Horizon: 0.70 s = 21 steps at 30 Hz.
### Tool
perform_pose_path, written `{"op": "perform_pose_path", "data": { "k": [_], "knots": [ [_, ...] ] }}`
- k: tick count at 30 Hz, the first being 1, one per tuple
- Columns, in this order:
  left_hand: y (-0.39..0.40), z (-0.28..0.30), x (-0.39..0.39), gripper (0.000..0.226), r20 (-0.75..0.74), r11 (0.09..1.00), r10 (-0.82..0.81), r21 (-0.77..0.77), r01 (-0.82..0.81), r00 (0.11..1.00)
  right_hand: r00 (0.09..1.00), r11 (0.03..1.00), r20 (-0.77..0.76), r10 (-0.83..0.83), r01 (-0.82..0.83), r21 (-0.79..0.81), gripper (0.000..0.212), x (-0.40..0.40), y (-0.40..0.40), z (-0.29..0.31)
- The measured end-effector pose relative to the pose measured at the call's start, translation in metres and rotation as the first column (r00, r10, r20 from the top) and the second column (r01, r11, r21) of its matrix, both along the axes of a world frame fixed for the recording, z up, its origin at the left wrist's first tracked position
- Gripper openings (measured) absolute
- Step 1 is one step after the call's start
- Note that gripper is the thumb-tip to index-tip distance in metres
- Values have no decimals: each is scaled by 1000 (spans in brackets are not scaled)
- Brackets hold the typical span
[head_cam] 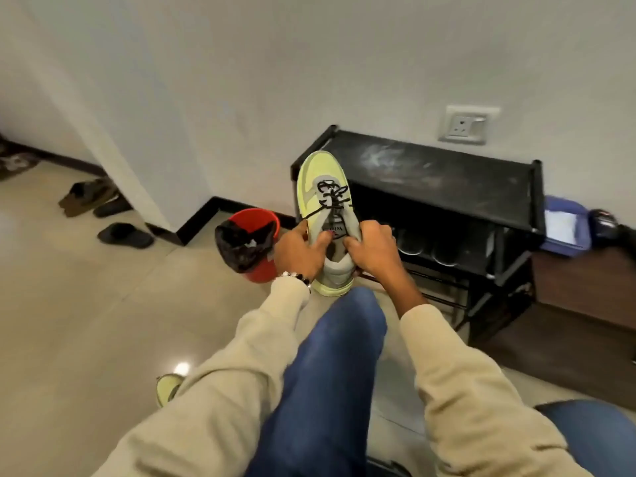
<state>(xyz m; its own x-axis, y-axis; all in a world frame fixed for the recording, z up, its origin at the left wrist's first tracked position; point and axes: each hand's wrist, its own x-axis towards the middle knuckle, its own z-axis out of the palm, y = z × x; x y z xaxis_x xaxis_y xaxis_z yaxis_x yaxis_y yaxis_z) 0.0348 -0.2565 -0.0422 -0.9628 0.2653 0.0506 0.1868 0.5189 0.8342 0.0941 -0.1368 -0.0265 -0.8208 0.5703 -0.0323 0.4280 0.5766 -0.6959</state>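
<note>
- The yellow-green sneaker [315,173] sits in the centre of the frame, toe pointing to the top and heel just above the knee [340,339] in blue jeans, in front of the black shoe rack [430,173].
- The left hand [297,251] grips the sneaker's left side at the opening. Its thumb is hooked over the edge beside the tongue [334,228], and a loose end of the black laces [330,196] runs down to its fingers.
- The right hand [373,246] holds the right side of the opening, fingers curled round the collar and thumb at the tongue.
- Done so far, judging by how things lie: the sneaker is off the rack and in both hands. The laces are untied and slack, tangled loosely over the upper eyelets.
- The mouth of the sneaker looks empty, with grey lining showing at the heel, so no foot appears to be inside yet.
- Probably left to do: spread the opening wider, slide the foot in, then draw the laces tight and tie them.
- The matching second sneaker [168,387] lies on the floor [86,321] at the lower left, half hidden by the sleeve, and is likely to need the same steps.
- Whether the held sneaker rests on the floor or is lifted cannot be told.
</note>
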Motion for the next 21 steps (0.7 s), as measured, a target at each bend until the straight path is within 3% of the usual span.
{"op": "perform_pose_path", "data": {
  "k": [5,10,15,21],
  "knots": [
    [84,15,47,44,-60,969,-241,43,243,969,974,974,-55,-220,222,47,26,77,70,15],
    [169,16,101,75,-77,876,-467,94,473,881,890,885,-98,-446,455,100,30,161,128,24],
    [238,10,156,66,-74,724,-682,72,686,727,767,762,-92,-635,641,86,23,235,171,19],
    [301,-20,194,62,24,519,-855,43,854,519,617,618,28,-786,785,44,29,279,215,-12]
  ]
}}
